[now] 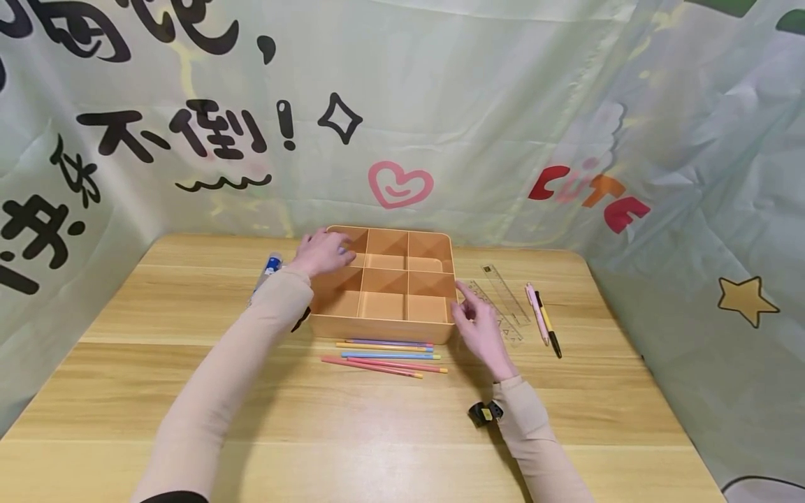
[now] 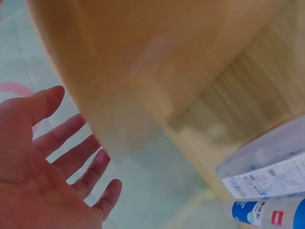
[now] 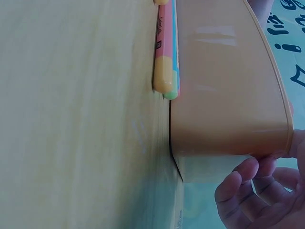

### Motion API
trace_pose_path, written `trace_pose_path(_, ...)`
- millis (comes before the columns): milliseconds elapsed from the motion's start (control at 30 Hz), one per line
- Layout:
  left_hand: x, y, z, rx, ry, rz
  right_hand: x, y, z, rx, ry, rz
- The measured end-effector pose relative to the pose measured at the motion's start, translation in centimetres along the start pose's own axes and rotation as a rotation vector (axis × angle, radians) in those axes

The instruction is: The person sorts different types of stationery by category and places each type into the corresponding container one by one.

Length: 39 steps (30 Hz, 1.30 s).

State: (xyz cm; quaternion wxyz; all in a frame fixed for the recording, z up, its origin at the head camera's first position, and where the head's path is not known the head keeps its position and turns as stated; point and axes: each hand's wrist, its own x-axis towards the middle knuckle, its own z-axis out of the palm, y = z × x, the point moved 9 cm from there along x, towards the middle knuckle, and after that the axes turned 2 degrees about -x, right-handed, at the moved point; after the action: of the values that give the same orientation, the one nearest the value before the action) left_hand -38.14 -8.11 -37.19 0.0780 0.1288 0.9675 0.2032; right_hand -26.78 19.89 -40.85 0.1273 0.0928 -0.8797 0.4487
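An orange-tan box (image 1: 377,328) with several compartments stands near the back of the table. My left hand (image 1: 323,253) is at its back left corner. In the left wrist view, the left hand (image 2: 52,162) has spread, relaxed fingers beside the box wall (image 2: 109,57) and holds nothing. My right hand (image 1: 481,328) is at the right side of the box. The right wrist view shows the right hand (image 3: 262,191) with loosely bent fingers against the box's end, near the rim. Several coloured pencils (image 1: 390,355) lie in front of the box.
Clear rulers (image 1: 506,293) lie right of the box, with a pink pen (image 1: 537,314) and a black-and-yellow pen (image 1: 549,325) farther right. At the left is a blue-capped item (image 1: 273,263), partly hidden by my arm. A printed curtain (image 1: 490,140) encloses the table.
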Motion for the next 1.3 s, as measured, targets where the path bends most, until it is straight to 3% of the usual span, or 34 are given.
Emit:
trace_pose_path(333,-1.5,-0.5,-0.6,-0.147,0.04,0.079,0.0,0.0,-0.1,0.008,0.007,-0.011)
trace_pose_path(533,-2.7,-1.2,-0.8,-0.245,0.062,0.082,0.1,0.1,-0.1,0.008,0.015,-0.008)
trace_pose_path(867,-4.5,-2.7,-1.5,-0.327,0.121,0.029,0.2,0.1,-0.1,0.0,0.017,-0.007)
trace_pose_path(1133,-4.9,-5.7,-1.5,-0.264,0.196,-0.056,0.1,0.1,-0.1,0.002,0.022,-0.024)
trace_pose_path(1300,-5.3,-7.2,-0.9,-0.215,0.17,-0.107,0.1,0.1,-0.1,0.006,0.012,-0.012)
